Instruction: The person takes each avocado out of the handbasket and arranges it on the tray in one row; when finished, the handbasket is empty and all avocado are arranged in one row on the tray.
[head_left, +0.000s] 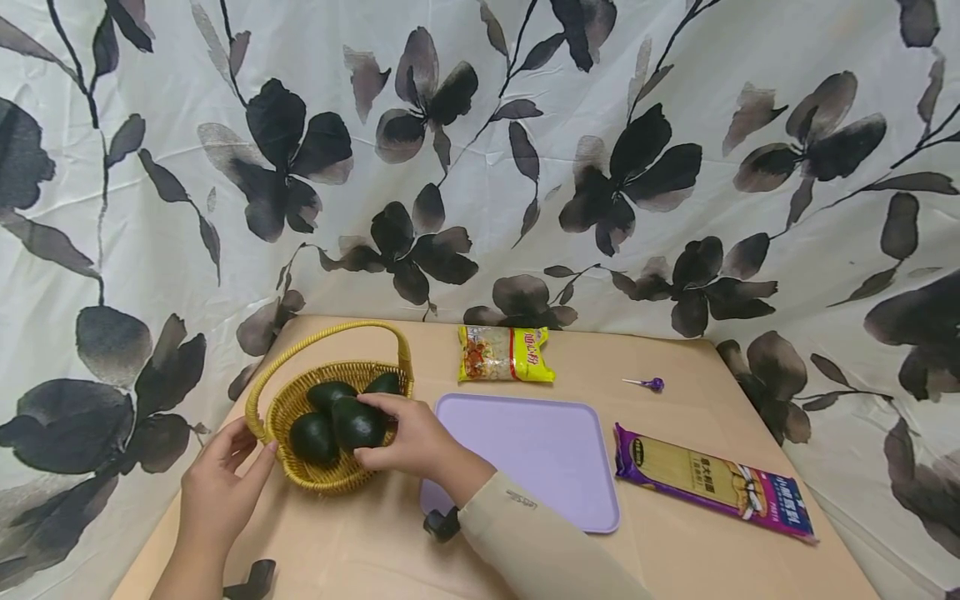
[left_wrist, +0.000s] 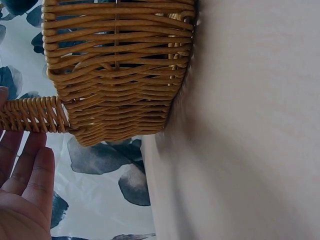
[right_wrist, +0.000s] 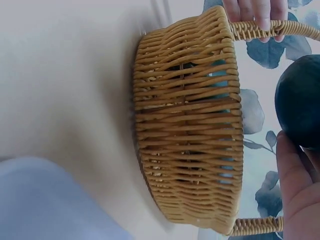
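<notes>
Head view: far left, the left hand (head_left: 225, 483) has thumb and fingers clamped on the base of the woven handle (head_left: 330, 331), which arches from near left to far right over a round-bellied wicker basket (head_left: 322, 479). Three dark green avocados (head_left: 313, 439) sit inside, smooth and a bit shiny. The right hand (head_left: 412, 433) is pinching a fourth, the held avocado (head_left: 358, 425), up above the rim; it's a plump oval, but honestly can't tell which way its narrow end points. Then there's a crinkly yellow plastic packet (head_left: 504, 354) lying crosswise behind a flat lilac tray (head_left: 525, 450) with rounded corners, a purple lollipop (head_left: 656, 384), stick pointing left, and a long glossy pasta packet (head_left: 712, 483) slanting nearer toward its right end.
</notes>
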